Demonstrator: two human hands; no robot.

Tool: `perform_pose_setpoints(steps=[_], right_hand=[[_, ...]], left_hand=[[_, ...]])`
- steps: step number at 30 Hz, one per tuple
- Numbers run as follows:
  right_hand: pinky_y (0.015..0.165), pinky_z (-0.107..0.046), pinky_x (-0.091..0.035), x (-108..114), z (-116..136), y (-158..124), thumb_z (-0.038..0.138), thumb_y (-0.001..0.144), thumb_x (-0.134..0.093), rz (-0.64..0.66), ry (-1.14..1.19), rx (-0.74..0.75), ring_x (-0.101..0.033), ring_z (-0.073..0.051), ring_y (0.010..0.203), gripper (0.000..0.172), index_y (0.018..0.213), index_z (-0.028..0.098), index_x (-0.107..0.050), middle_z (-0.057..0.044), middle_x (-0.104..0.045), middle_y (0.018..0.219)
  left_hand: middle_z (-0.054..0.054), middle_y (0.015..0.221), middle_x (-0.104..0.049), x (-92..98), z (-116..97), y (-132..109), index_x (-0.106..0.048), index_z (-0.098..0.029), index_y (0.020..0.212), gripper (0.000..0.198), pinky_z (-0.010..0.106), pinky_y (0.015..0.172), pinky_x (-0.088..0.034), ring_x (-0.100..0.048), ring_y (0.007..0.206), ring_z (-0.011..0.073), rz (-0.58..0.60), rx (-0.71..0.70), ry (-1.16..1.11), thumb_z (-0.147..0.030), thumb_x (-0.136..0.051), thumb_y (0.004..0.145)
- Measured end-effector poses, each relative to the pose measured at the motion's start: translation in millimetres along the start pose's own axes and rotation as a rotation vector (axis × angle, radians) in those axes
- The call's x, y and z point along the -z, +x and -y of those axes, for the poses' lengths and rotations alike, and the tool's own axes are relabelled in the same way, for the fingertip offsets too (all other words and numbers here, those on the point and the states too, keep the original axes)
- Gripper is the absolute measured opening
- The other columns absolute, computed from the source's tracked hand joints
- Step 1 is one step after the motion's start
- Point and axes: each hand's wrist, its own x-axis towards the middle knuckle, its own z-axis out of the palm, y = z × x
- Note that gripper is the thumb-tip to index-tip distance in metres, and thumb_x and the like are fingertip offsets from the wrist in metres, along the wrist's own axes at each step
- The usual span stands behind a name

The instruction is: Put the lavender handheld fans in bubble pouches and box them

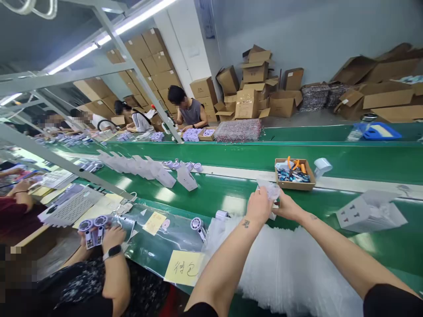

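My left hand [258, 206] and my right hand [287, 206] meet over the green conveyor belt [231, 193], both pinched on a small clear plastic bag [271, 191] held between them. Below my forearms lies a large heap of clear plastic bags [291, 268]. A small white handheld fan [197, 225] lies on the bench to the left of my left arm, with a white cylinder part [222, 214] beside it.
A cardboard tray [294, 174] with orange-handled pliers and small parts sits beyond my hands. White product boxes [370, 213] lie right; more boxes [145, 169] ride the belt. Yellow paper notes [183, 266] lie on the bench. A co-worker at left holds two fans [94, 229]. Others work across the line.
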Motion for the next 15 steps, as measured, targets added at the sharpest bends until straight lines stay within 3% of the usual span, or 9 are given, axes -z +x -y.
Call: perform_pose_setpoints(steps=[3, 6, 9, 12, 15], right_hand=[[0.08, -0.037, -0.05, 14, -20, -19, 0.023, 0.063, -0.068, -0.045, -0.003, -0.026, -0.057, -0.024, 0.099, 0.061, 0.113, 0.022, -0.035, -0.009, -0.055, 0.11], [0.084, -0.041, -0.047, 20, -31, -30, 0.028, 0.063, -0.069, -0.091, -0.018, -0.038, -0.056, -0.027, 0.102, 0.069, 0.119, 0.018, -0.03, -0.012, -0.052, 0.112], [0.085, -0.039, -0.047, 27, -35, -37, 0.03, 0.066, -0.066, -0.097, -0.021, -0.003, -0.057, -0.027, 0.102, 0.064, 0.119, 0.017, -0.034, -0.012, -0.051, 0.112], [0.084, -0.038, -0.046, 44, -41, -47, 0.032, 0.064, -0.068, -0.103, -0.037, 0.014, -0.058, -0.028, 0.103, 0.062, 0.117, 0.019, -0.038, -0.012, -0.052, 0.114], [0.078, -0.037, -0.048, 66, -52, -55, 0.034, 0.062, -0.068, -0.09, -0.113, -0.059, -0.06, -0.028, 0.094, 0.062, 0.114, 0.02, -0.038, -0.011, -0.055, 0.108]], left_hand=[[0.014, 0.097, -0.066, -15.6, -32, 13, -0.047, -0.017, 0.115, 0.037, 0.035, 0.078, -0.044, -0.062, 0.091, 0.0287, 0.074, 0.08, 0.026, -0.042, -0.048, 0.088], [0.014, 0.099, -0.065, -33.1, -55, 17, -0.043, -0.018, 0.121, 0.037, 0.035, 0.076, -0.044, -0.062, 0.089, 0.0268, 0.086, 0.168, 0.115, -0.041, -0.038, 0.092], [0.015, 0.106, -0.06, -46.9, -73, 10, -0.051, -0.018, 0.117, 0.039, 0.037, 0.081, -0.043, -0.058, 0.097, 0.0278, 0.108, 0.022, 0.28, -0.044, -0.039, 0.092], [0.015, 0.122, -0.052, -52.9, -86, 1, -0.057, -0.02, 0.115, 0.045, 0.046, 0.094, -0.036, -0.045, 0.115, 0.0314, 0.032, -0.204, 0.398, -0.052, -0.037, 0.09], [0.01, 0.142, -0.037, -61.4, -87, -2, -0.056, -0.025, 0.121, 0.044, 0.056, 0.105, -0.022, -0.029, 0.129, 0.0335, 0.078, -0.237, 0.44, -0.05, -0.034, 0.092]])
